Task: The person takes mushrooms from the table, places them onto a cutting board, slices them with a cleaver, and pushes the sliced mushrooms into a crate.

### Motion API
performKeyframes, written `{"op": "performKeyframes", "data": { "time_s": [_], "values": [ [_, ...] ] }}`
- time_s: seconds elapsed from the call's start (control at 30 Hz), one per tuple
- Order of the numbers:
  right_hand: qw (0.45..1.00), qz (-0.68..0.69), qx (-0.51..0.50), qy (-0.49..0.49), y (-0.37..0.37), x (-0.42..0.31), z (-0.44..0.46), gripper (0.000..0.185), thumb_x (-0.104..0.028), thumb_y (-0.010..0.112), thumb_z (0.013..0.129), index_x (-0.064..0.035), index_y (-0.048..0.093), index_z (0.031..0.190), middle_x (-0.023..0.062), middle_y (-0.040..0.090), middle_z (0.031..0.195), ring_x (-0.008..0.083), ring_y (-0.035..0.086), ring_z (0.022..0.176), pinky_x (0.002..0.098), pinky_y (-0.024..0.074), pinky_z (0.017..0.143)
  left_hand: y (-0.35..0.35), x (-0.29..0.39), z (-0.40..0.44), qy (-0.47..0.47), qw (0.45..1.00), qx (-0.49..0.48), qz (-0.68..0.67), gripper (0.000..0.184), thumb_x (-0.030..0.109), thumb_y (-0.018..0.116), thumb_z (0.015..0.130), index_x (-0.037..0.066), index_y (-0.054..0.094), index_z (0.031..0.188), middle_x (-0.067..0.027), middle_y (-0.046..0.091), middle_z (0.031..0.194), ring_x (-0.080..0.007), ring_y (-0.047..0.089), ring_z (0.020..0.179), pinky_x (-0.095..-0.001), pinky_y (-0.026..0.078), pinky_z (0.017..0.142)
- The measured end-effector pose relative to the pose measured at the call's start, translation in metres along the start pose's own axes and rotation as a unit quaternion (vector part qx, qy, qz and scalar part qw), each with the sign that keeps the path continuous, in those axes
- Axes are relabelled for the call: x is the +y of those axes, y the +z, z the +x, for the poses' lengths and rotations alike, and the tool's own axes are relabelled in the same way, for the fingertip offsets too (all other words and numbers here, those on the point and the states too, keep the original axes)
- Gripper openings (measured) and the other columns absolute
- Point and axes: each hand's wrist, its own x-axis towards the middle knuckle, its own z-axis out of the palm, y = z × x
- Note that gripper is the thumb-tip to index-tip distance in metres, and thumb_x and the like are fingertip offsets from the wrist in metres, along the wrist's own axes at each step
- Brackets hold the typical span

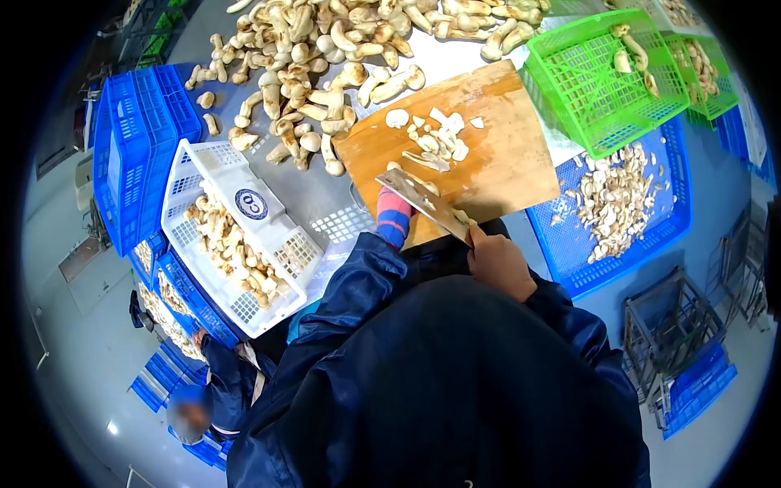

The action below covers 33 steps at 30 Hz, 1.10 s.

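My right hand point(499, 262) is wrapped round the handle of a broad knife point(427, 202) at the near edge of the wooden cutting board point(512, 122). The blade slants up to the left, over my left hand point(393, 207), which wears a pink and blue striped glove. Its fingertips are hidden behind the blade, beside a mushroom point(416, 180) that shows partly past the knife. Farther up the board lie cut mushroom pieces point(439, 145) in a loose pile.
Whole mushrooms point(301, 65) are heaped beyond the board. A white basket point(236, 167) of mushrooms stands left, near stacked blue crates point(134, 138). At right are a green basket point(569, 89) and a blue tray point(561, 264) of slices. Another person point(224, 382) is at lower left.
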Motion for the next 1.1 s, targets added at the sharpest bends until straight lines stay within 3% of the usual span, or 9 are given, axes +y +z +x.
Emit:
{"op": "performKeyframes", "data": {
  "time_s": [0.13,0.2,0.33,0.47,0.63,0.87,1.0,1.07,1.1],
  "values": [
    [1.000,0.000,0.020,-0.011,0.001,-0.003,0.004,0.021,-0.012,0.053,0.077,0.0013,0.053,0.094,0.0193,0.061,0.064,0.0332,0.062,0.060,0.0427,0.0509,0.056,-0.001,0.015,-0.002,-0.069,0.969,0.024,-0.237,0.025,0.030,0.039,0.093,0.011,0.051,0.104,-0.0016,0.059,0.086,-0.0167,0.056,0.080,-0.0346,0.046,0.068],
    [1.000,0.007,0.005,-0.001,-0.002,-0.005,0.004,0.022,-0.012,0.053,0.078,0.0012,0.053,0.095,0.0198,0.061,0.065,0.0338,0.062,0.061,0.0433,0.0509,0.057,-0.014,0.085,-0.009,-0.196,0.853,0.053,-0.481,0.021,0.025,0.042,0.092,0.010,0.049,0.106,-0.0025,0.060,0.087,-0.0159,0.058,0.079,-0.0331,0.048,0.066],
    [1.000,0.025,-0.008,0.007,-0.004,-0.007,0.005,0.022,-0.012,0.052,0.078,0.0016,0.053,0.095,0.0206,0.061,0.066,0.0350,0.062,0.062,0.0449,0.0506,0.058,0.005,0.039,-0.014,-0.064,0.971,0.071,-0.220,0.021,0.024,0.049,0.086,0.010,0.051,0.102,-0.0054,0.060,0.089,-0.0203,0.057,0.078,-0.0327,0.045,0.069],
    [1.000,0.024,-0.009,0.003,-0.001,-0.006,0.008,0.022,-0.011,0.052,0.078,0.0022,0.053,0.095,0.0220,0.061,0.068,0.0361,0.062,0.063,0.0460,0.0502,0.059,-0.007,0.069,-0.015,-0.149,0.987,0.015,-0.058,0.022,0.028,0.051,0.082,0.011,0.057,0.094,-0.0072,0.062,0.092,-0.0270,0.055,0.089,-0.0382,0.041,0.085],
    [0.999,0.034,0.032,-0.028,0.035,-0.002,0.060,0.021,-0.014,0.050,0.078,0.0024,0.056,0.091,0.0234,0.060,0.072,0.0363,0.061,0.069,0.0456,0.0490,0.065,-0.033,0.173,-0.014,-0.343,0.873,0.110,-0.329,0.018,0.008,0.051,0.083,0.006,0.044,0.100,-0.0097,0.060,0.087,-0.0203,0.061,0.067,-0.0321,0.054,0.052],
    [0.985,0.116,0.088,-0.089,0.018,0.024,0.096,0.019,-0.016,0.050,0.076,-0.0004,0.060,0.076,0.0231,0.059,0.076,0.0384,0.058,0.074,0.0450,0.0459,0.069,-0.056,0.166,-0.030,-0.347,0.844,0.052,-0.405,0.034,0.005,0.057,0.079,0.002,0.045,0.110,-0.0113,0.059,0.094,-0.0231,0.062,0.075,-0.0327,0.055,0.060],
    [0.981,0.130,0.139,-0.035,0.016,0.034,0.084,0.021,-0.016,0.052,0.075,0.0000,0.061,0.084,0.0249,0.058,0.078,0.0385,0.058,0.077,0.0427,0.0460,0.070,-0.061,0.178,-0.029,-0.383,0.830,0.070,-0.400,0.037,0.014,0.062,0.080,0.003,0.046,0.111,-0.0072,0.059,0.092,-0.0184,0.061,0.076,-0.0288,0.054,0.060],
    [0.980,0.133,0.142,-0.027,0.017,0.028,0.079,0.022,-0.016,0.053,0.074,0.0003,0.061,0.087,0.0253,0.059,0.079,0.0384,0.058,0.078,0.0423,0.0462,0.072,-0.051,0.164,-0.013,-0.346,0.937,0.049,-0.010,0.055,0.040,0.067,0.075,0.003,0.047,0.112,-0.0143,0.062,0.092,-0.0305,0.062,0.072,-0.0418,0.054,0.063],
    [0.980,0.135,0.140,-0.041,0.018,0.021,0.083,0.022,-0.016,0.053,0.074,0.0003,0.061,0.087,0.0253,0.059,0.079,0.0384,0.058,0.078,0.0423,0.0462,0.072,-0.060,0.162,-0.015,-0.347,0.936,0.062,-0.008,0.055,0.040,0.067,0.075,0.003,0.047,0.112,-0.0143,0.062,0.092,-0.0305,0.062,0.072,-0.0418,0.054,0.063]
  ]
}}
